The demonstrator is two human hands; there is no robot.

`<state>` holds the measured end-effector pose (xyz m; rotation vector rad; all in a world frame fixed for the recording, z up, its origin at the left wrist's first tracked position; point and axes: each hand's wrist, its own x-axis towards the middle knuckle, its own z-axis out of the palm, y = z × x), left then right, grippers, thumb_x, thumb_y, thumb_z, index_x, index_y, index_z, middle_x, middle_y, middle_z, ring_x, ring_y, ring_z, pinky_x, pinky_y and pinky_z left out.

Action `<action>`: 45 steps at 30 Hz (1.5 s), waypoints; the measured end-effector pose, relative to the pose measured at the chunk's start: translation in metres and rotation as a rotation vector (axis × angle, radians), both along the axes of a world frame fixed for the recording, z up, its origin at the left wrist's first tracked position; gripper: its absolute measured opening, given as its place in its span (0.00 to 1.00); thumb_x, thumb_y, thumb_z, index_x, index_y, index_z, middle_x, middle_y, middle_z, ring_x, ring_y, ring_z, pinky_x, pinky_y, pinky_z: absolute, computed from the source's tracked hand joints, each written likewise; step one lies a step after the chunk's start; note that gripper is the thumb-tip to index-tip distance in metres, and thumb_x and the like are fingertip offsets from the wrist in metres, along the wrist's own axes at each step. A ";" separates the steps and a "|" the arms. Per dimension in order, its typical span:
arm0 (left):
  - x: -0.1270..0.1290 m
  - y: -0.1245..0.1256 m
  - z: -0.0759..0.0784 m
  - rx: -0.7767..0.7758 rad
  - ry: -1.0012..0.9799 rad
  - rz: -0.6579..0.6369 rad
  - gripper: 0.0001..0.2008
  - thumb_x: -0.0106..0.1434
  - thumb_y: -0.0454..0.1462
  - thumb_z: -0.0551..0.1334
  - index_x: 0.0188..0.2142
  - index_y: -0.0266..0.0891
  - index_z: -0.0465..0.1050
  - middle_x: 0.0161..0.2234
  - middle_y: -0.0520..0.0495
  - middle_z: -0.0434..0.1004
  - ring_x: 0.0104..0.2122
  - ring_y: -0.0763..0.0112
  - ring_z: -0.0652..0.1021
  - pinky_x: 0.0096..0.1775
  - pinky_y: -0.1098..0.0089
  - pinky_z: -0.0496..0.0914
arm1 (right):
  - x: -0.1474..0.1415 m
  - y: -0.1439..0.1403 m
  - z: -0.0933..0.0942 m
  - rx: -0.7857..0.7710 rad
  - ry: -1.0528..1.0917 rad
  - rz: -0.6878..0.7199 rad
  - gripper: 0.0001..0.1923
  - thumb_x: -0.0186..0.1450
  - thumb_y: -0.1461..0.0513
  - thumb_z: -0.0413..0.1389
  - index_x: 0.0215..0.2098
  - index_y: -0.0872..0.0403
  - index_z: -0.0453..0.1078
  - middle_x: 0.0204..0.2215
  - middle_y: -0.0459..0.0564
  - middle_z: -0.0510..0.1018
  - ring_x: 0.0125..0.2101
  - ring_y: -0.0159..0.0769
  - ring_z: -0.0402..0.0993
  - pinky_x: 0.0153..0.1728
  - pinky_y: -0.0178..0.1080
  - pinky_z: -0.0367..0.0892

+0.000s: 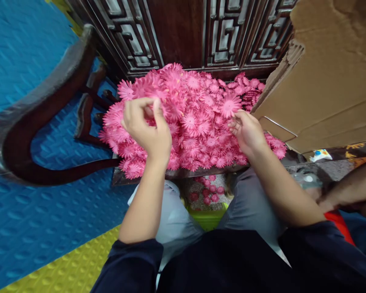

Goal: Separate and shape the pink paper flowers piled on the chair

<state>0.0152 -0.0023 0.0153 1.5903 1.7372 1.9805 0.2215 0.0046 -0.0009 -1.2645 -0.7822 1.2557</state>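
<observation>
1. my right hand (248, 131) pinches a pink flower (231, 106) above the flower pile's (198, 136) right part.
2. my left hand (149, 132) is over the pile's left, fingers curled; whether holding anything, i cannot tell.
3. cardboard (332, 81) stands right of the pile.

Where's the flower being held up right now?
In the head view, the pink flower is right of centre, at the fingertips of the right hand, over the flower pile, left of the cardboard.
</observation>
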 end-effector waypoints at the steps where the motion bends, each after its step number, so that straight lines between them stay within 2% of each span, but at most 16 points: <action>1: -0.001 0.002 -0.002 -0.060 0.051 -0.005 0.13 0.59 0.49 0.60 0.29 0.42 0.69 0.31 0.47 0.64 0.39 0.64 0.67 0.47 0.61 0.59 | -0.001 -0.001 0.000 -0.001 -0.013 0.026 0.07 0.52 0.59 0.56 0.26 0.52 0.62 0.24 0.41 0.68 0.21 0.24 0.63 0.21 0.31 0.55; 4: -0.001 0.007 -0.011 -0.197 0.155 -0.069 0.14 0.53 0.50 0.64 0.30 0.43 0.72 0.36 0.45 0.66 0.47 0.56 0.64 0.50 0.55 0.57 | -0.008 -0.006 0.000 -0.070 0.033 0.102 0.07 0.51 0.59 0.57 0.27 0.52 0.64 0.26 0.41 0.70 0.21 0.24 0.63 0.22 0.32 0.54; 8: 0.005 0.005 -0.014 -0.268 0.224 -0.079 0.12 0.51 0.49 0.66 0.31 0.45 0.75 0.38 0.44 0.68 0.47 0.53 0.64 0.53 0.51 0.52 | -0.015 -0.010 0.001 -0.134 0.151 0.170 0.07 0.50 0.61 0.59 0.26 0.53 0.67 0.22 0.39 0.69 0.20 0.24 0.62 0.23 0.31 0.55; 14: 0.014 -0.003 -0.011 -0.259 0.258 -0.103 0.13 0.49 0.50 0.67 0.31 0.47 0.77 0.38 0.44 0.70 0.44 0.54 0.65 0.52 0.54 0.53 | -0.016 -0.012 0.004 -0.080 0.095 0.177 0.08 0.47 0.60 0.61 0.24 0.53 0.68 0.20 0.39 0.71 0.20 0.23 0.63 0.23 0.30 0.57; 20: 0.026 -0.012 -0.010 -0.178 0.339 -0.161 0.12 0.56 0.49 0.62 0.32 0.46 0.77 0.34 0.45 0.72 0.40 0.58 0.68 0.46 0.58 0.56 | -0.018 -0.012 0.001 -0.061 0.050 0.207 0.04 0.50 0.61 0.60 0.24 0.53 0.71 0.21 0.39 0.72 0.20 0.22 0.64 0.23 0.30 0.56; 26: 0.041 -0.018 -0.015 -0.179 0.386 -0.287 0.09 0.52 0.48 0.66 0.29 0.49 0.77 0.29 0.50 0.73 0.36 0.63 0.69 0.44 0.60 0.56 | -0.021 -0.013 0.001 0.115 -0.063 0.229 0.01 0.52 0.64 0.59 0.23 0.53 0.72 0.20 0.39 0.72 0.22 0.23 0.64 0.30 0.32 0.63; 30: 0.046 -0.019 -0.015 -0.219 0.326 -0.303 0.07 0.52 0.47 0.67 0.28 0.49 0.77 0.29 0.51 0.75 0.35 0.64 0.70 0.42 0.61 0.56 | -0.023 -0.015 0.003 0.165 -0.097 0.227 0.01 0.52 0.64 0.60 0.24 0.53 0.72 0.22 0.40 0.74 0.25 0.25 0.68 0.35 0.34 0.66; 33: 0.046 -0.019 -0.011 -0.265 0.270 -0.324 0.07 0.52 0.46 0.67 0.28 0.49 0.77 0.29 0.52 0.75 0.35 0.65 0.70 0.41 0.61 0.57 | -0.023 -0.016 0.002 0.196 -0.102 0.200 0.03 0.50 0.64 0.62 0.23 0.53 0.72 0.23 0.40 0.75 0.27 0.25 0.70 0.36 0.34 0.67; 40: 0.045 -0.018 -0.012 -0.254 0.346 -0.364 0.06 0.57 0.44 0.63 0.32 0.49 0.78 0.30 0.51 0.77 0.35 0.64 0.70 0.40 0.62 0.57 | -0.024 -0.016 0.002 0.213 -0.142 0.156 0.02 0.51 0.63 0.62 0.25 0.53 0.73 0.24 0.41 0.76 0.27 0.25 0.70 0.35 0.35 0.67; 45: 0.045 -0.018 -0.014 -0.252 0.345 -0.294 0.06 0.58 0.42 0.61 0.30 0.47 0.77 0.29 0.51 0.75 0.34 0.65 0.70 0.39 0.62 0.58 | -0.025 -0.017 0.003 0.233 -0.185 0.104 0.03 0.52 0.62 0.61 0.26 0.53 0.73 0.25 0.42 0.77 0.27 0.26 0.71 0.35 0.35 0.68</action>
